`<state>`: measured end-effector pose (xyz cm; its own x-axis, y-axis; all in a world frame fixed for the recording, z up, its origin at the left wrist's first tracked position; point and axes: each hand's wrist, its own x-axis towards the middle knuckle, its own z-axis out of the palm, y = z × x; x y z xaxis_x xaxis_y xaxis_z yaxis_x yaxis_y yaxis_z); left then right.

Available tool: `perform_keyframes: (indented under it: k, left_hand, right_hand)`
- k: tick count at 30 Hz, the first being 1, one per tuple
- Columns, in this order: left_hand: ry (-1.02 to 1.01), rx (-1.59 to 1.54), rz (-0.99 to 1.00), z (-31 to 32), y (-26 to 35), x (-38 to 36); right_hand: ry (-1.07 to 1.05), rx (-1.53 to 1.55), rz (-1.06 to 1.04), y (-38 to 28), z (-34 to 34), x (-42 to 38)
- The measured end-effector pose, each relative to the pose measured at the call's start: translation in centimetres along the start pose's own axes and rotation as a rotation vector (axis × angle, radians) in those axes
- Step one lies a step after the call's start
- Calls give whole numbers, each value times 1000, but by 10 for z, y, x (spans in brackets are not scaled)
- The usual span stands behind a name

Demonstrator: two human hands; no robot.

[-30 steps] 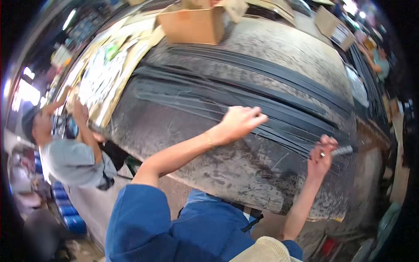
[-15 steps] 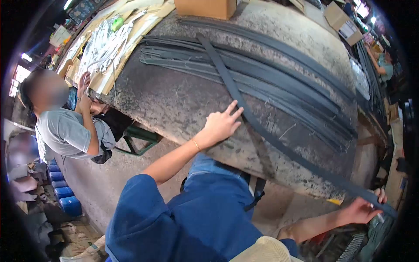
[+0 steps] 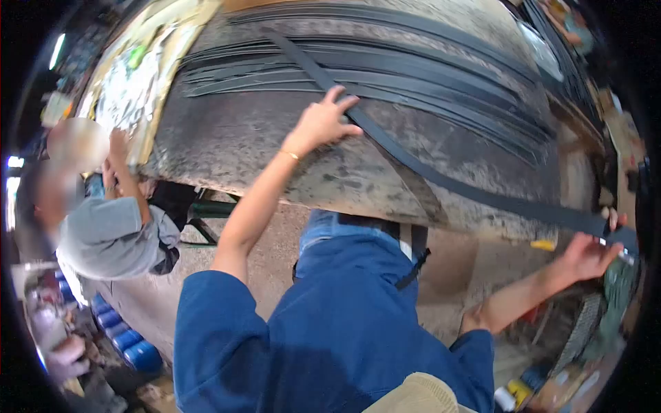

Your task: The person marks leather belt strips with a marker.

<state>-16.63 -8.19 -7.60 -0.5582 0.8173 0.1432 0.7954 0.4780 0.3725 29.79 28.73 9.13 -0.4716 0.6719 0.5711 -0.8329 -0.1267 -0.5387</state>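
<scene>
A long dark grey strip (image 3: 451, 184) runs diagonally over the table, from the far left down to the lower right. My left hand (image 3: 322, 126) has its fingers spread, the tips touching the strip's edge near the table's middle. Beyond the table's right end, my right hand (image 3: 591, 253) is closed around the strip's near end. Something small and shiny shows by those fingers, too small to name. Between my hands the strip bends in a shallow curve. Under its far part lie several flat dark strips (image 3: 427, 72) in a bundle.
The worn table (image 3: 234, 138) has a second row of dark strips (image 3: 413, 31) at the back. At the left lie whitish strips (image 3: 134, 89) on cardboard. A seated person in a grey shirt (image 3: 103, 237) works there. Blue rolls (image 3: 141, 352) stand on the floor.
My view has shifted, so the table sits higher in the picture. My right hand, still on the strip's end, appears higher and farther right. My left hand stays by the strip, its fingers spread wider.
</scene>
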Motion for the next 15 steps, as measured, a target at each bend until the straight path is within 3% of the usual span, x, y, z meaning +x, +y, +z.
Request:
perform_keyframes:
  k: [6,7,9,11,15]
  left_hand:
    - [-65,21,50,-10,-22,11]
    - [-67,8,56,-17,-21,10]
    - [-12,-15,40,-28,-21,0]
    - [54,55,50,-31,-43,-11]
    - [64,129,-24,-55,-94,-32]
  right_hand:
    - [-46,-12,58,-4,20,-10]
    - [92,-148,-36,4,31,-14]
    - [-110,-8,96,2,25,-13]
    - [31,-186,7,8,27,-18]
    - [325,-319,26,41,22,-24]
